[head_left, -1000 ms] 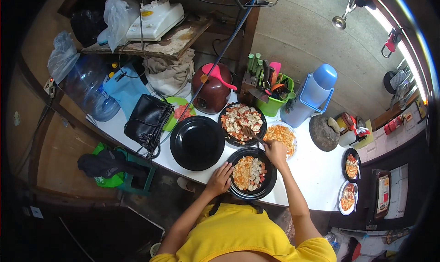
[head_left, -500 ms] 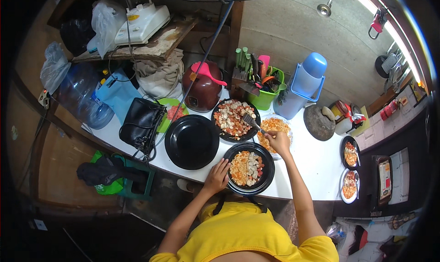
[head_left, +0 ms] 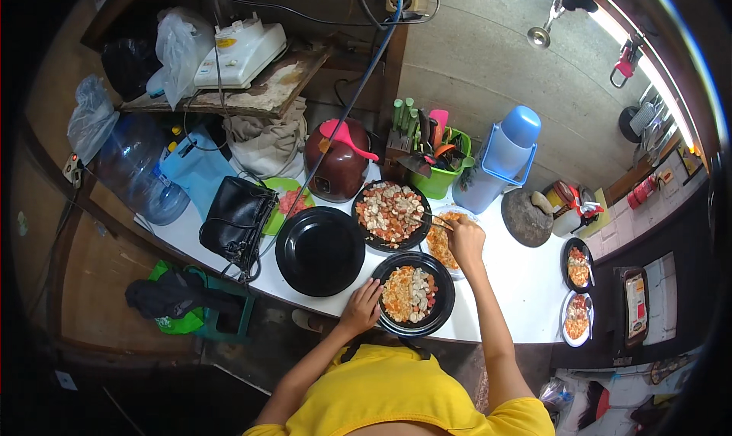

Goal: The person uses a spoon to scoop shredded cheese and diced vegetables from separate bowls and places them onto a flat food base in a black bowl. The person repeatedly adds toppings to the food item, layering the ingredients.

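My right hand point(head_left: 465, 242) grips a metal fork point(head_left: 436, 221), its head at the right edge of a black plate point(head_left: 357, 231) of chopped sausage and pale pieces point(head_left: 390, 213). Beneath that hand is a white plate of orange-coloured noodles point(head_left: 440, 247), partly covered by it. My left hand point(head_left: 361, 306) holds the left rim of the nearest black plate point(head_left: 415, 329). On this plate, noodles point(head_left: 398, 293) fill the left half, with pale slices and sausage pieces point(head_left: 422, 294) on the right. Left of it is a bare black plate point(head_left: 320, 251).
A black handbag point(head_left: 232, 216), a green plate with pink food point(head_left: 293, 201) and a maroon rice cooker point(head_left: 335, 164) stand at the left. Behind are a green utensil basket point(head_left: 439, 181) and blue jug point(head_left: 499, 161). Right are a stone mortar point(head_left: 526, 219) and two small filled plates point(head_left: 577, 317).
My right hand has shifted slightly left and turned, so the fork now shows nearly edge-on at the sausage plate. My left hand stays on the near plate's rim. The whole view has shifted slightly.
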{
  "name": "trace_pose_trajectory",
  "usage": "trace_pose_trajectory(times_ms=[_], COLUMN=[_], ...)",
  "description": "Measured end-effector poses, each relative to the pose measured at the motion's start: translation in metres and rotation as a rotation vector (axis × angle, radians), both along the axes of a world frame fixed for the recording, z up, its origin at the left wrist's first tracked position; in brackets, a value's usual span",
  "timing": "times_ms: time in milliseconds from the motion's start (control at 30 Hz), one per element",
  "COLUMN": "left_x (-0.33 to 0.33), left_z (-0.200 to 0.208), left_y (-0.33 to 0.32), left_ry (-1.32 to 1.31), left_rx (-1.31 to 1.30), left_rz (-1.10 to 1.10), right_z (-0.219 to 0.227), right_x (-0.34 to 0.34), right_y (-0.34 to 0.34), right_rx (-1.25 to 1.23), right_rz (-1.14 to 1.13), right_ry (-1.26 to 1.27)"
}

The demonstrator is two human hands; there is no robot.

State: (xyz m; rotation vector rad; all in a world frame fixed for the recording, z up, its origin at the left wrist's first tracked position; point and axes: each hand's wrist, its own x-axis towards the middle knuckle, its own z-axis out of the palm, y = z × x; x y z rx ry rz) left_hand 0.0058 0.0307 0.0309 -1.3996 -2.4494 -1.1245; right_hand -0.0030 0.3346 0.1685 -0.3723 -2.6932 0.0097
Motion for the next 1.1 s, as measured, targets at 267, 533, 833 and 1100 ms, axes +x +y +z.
trace_pose_trajectory(times_ms=[267, 533, 833, 1100], left_x=[0.002, 0.004, 0.002, 0.003], left_z=[0.0, 0.002, -0.001, -0.003], left_y=[0.0, 0.001, 0.001, 0.002], left_ry=[0.024, 0.036, 0.042, -0.001], left_rx=[-0.027, -0.011, -0.027, -0.012], left_rz=[0.016, 0.027, 0.035, 0.031], right_z=[-0.007, -0.013, 0.005, 0.004], right_x=[-0.021, -0.026, -0.029, -0.019], right_y=[-0.007, -0.009, -0.01, -0.014], right_rx=[0.176, 0.175, 0.051, -0.029], right_rz=[0.106, 0.13, 0.155, 0.13], right_ry=[0.043, 0.054, 0.05, 0.049])
